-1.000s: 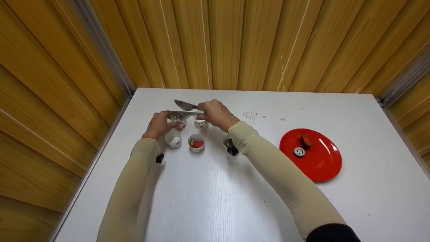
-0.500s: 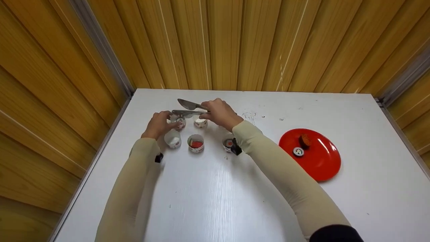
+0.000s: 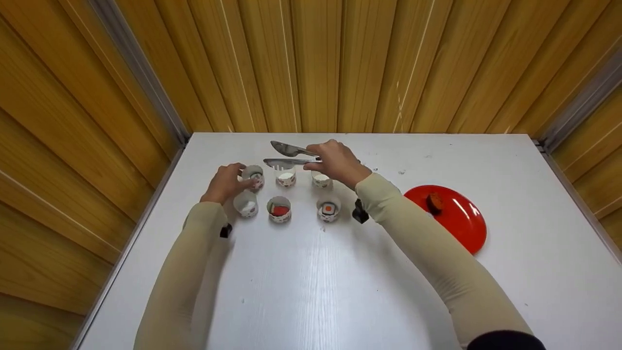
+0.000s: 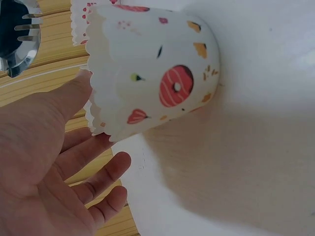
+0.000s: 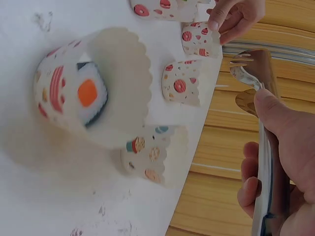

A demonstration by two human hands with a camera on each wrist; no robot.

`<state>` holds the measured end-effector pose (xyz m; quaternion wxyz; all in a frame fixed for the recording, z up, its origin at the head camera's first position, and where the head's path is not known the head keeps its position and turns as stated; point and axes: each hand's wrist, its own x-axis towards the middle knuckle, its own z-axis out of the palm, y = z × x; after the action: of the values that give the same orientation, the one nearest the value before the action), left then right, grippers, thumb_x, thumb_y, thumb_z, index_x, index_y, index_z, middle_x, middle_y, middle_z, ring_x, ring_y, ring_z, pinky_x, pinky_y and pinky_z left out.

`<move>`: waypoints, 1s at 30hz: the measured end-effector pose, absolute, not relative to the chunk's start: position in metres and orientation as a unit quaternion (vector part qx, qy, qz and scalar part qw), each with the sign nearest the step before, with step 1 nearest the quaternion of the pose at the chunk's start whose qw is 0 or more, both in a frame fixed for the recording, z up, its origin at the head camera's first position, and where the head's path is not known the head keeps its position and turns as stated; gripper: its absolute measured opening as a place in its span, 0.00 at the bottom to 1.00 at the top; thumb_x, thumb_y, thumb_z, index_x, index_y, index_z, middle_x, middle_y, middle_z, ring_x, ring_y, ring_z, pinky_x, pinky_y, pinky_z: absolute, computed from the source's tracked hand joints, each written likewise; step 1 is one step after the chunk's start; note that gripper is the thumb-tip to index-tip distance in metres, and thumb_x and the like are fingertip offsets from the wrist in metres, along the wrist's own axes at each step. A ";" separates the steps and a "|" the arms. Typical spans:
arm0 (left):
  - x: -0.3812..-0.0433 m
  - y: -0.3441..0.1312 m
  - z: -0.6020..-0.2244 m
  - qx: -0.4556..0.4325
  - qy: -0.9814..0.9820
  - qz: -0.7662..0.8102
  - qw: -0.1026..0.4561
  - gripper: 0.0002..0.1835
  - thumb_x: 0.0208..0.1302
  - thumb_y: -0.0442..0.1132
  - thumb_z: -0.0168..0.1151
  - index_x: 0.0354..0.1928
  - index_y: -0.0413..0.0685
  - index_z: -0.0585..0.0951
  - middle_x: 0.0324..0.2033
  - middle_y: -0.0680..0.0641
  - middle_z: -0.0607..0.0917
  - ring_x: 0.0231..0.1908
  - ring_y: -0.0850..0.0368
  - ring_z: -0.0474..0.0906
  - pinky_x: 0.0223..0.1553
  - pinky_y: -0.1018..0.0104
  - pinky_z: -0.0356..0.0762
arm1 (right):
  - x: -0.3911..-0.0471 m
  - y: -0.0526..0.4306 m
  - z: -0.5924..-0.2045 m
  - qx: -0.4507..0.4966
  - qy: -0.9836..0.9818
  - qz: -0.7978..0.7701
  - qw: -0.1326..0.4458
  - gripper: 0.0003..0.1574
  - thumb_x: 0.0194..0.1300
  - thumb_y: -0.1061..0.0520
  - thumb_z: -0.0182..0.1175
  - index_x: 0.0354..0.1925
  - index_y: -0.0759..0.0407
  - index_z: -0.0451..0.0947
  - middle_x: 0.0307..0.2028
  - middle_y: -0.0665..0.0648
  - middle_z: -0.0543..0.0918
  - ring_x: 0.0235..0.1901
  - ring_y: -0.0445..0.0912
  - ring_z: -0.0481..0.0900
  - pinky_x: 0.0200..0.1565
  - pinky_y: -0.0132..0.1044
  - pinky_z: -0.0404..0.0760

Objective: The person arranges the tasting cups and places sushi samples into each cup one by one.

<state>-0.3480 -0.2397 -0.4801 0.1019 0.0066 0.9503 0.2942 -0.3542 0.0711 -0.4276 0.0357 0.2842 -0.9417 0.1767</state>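
Observation:
My left hand (image 3: 224, 183) holds the scalloped rim of a printed paper baking cup (image 3: 254, 179) at the back left, thumb and fingers about it in the left wrist view. Something dark and pale, likely a sushi piece, lies in this cup. Metal serving tongs (image 3: 289, 148) are gripped in my right hand (image 3: 336, 158), one arm ending in fork tines. Their ends are apart, with nothing between them, above the back middle cup (image 3: 286, 179). Nearest in the right wrist view is a cup (image 5: 133, 73) holding an orange-centred sushi roll (image 5: 89, 93).
Another cup (image 3: 321, 180) stands at the back right. In front are a white-looking cup (image 3: 246, 205) and one (image 3: 279, 217) with a red-topped piece (image 3: 280, 210) inside. At right, a red plate (image 3: 464, 223) bears an orange-topped piece (image 3: 435, 202); my sleeve partly covers the plate.
My right hand and the tongs have moved right, away from the back left cup. My left hand stays at that cup. The front right cup's roll has come out from behind my right wrist.

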 end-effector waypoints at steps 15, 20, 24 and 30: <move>-0.353 -0.249 -0.483 0.011 0.948 0.296 0.112 0.38 0.72 0.55 0.63 0.77 0.51 0.63 0.67 0.34 0.72 0.66 0.36 0.69 0.66 0.38 0.68 | -0.342 0.126 -0.424 0.249 -0.955 0.152 0.048 0.23 0.67 0.42 0.69 0.53 0.53 0.83 0.38 0.54 0.88 0.37 0.50 0.83 0.39 0.48 0.81; -0.352 -0.254 -0.479 0.019 0.952 0.292 0.093 0.36 0.74 0.53 0.62 0.77 0.48 0.64 0.69 0.33 0.71 0.69 0.35 0.67 0.67 0.37 0.66 | -0.338 0.142 -0.427 0.250 -0.955 0.152 0.056 0.22 0.67 0.43 0.70 0.50 0.54 0.83 0.33 0.52 0.86 0.31 0.49 0.79 0.34 0.44 0.78; -0.354 -0.254 -0.477 0.030 0.952 0.295 0.078 0.35 0.74 0.52 0.62 0.76 0.46 0.66 0.72 0.35 0.68 0.73 0.35 0.61 0.70 0.38 0.61 | -0.332 0.155 -0.429 0.246 -0.956 0.153 0.054 0.20 0.66 0.44 0.71 0.50 0.54 0.83 0.31 0.52 0.86 0.30 0.49 0.77 0.32 0.43 0.77; -0.357 -0.247 -0.470 0.042 0.951 0.302 0.048 0.32 0.75 0.50 0.61 0.74 0.46 0.68 0.72 0.36 0.70 0.74 0.36 0.60 0.72 0.39 0.58 | -0.323 0.173 -0.428 0.219 -0.964 0.147 0.037 0.23 0.66 0.43 0.71 0.54 0.52 0.83 0.36 0.53 0.88 0.32 0.49 0.79 0.35 0.43 0.81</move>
<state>-0.3573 -0.2473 -0.4702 0.0484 0.0417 0.9511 0.3021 -0.3233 0.1735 -0.4282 0.0373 0.2193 -0.9639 0.1466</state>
